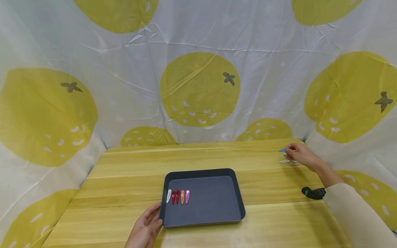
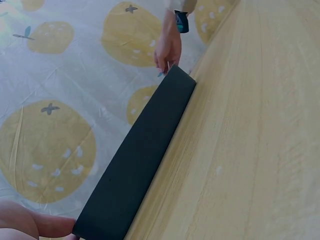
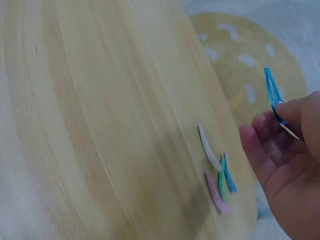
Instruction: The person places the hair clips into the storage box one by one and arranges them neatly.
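My right hand [image 1: 302, 156] is over the far right of the table, pinching a blue snap hair clip [image 3: 272, 92] between thumb and fingers. Below it on the wood lie a white clip [image 3: 208, 149], a pink clip [image 3: 215, 192], a green clip [image 3: 222, 177] and another blue clip [image 3: 229, 174]. My left hand [image 1: 145, 225] grips the near left corner of a dark baking tray [image 1: 201, 223], its thumb at the corner and fingers along the side wall. Inside the tray's left part, a white clip [image 1: 169, 196], two red clips [image 1: 175, 197], an orange clip [image 1: 182, 197] and a pink clip [image 1: 187, 196] stand in a row.
A black device [image 1: 313, 193] is by the right forearm, at the sleeve's cuff. The wooden table [image 1: 124, 179] ends at a white curtain [image 1: 130, 75] printed with yellow fruit, which hangs behind it and at both sides.
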A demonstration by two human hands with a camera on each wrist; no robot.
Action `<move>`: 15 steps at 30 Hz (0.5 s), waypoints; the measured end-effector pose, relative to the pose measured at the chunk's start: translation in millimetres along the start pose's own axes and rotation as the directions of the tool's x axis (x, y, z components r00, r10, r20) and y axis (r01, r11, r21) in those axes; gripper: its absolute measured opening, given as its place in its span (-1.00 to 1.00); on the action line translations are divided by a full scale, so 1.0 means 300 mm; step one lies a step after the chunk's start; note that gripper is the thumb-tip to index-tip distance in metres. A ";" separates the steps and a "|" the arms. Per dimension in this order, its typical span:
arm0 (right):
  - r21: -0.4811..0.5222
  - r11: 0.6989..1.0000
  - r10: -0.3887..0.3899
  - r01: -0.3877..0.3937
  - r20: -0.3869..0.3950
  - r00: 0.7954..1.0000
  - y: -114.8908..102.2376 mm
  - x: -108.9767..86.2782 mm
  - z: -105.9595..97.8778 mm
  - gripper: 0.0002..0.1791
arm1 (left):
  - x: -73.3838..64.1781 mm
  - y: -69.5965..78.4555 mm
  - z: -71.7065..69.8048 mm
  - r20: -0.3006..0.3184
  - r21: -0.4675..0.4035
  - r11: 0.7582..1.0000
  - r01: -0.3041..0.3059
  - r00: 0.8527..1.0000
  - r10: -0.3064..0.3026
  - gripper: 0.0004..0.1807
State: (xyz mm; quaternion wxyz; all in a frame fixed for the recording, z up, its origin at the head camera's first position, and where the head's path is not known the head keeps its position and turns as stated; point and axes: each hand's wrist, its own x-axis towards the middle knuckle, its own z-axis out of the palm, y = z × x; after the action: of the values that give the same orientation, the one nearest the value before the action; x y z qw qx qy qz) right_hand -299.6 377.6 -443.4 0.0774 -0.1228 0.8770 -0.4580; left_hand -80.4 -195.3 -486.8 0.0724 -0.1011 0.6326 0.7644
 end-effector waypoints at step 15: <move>0.045 0.993 -0.107 0.108 -0.016 0.994 -0.122 0.050 0.119 -0.80 | 0.000 -0.002 0.002 -0.001 -0.001 1.000 -0.010 1.000 0.010 -0.28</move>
State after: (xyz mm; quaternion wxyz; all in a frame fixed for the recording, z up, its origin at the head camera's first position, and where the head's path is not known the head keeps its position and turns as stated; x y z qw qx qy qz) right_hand -299.8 325.1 -434.0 0.0494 -0.1651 0.8590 -0.4821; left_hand -80.4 -194.5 -487.3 0.0683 -0.0986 0.6326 0.7651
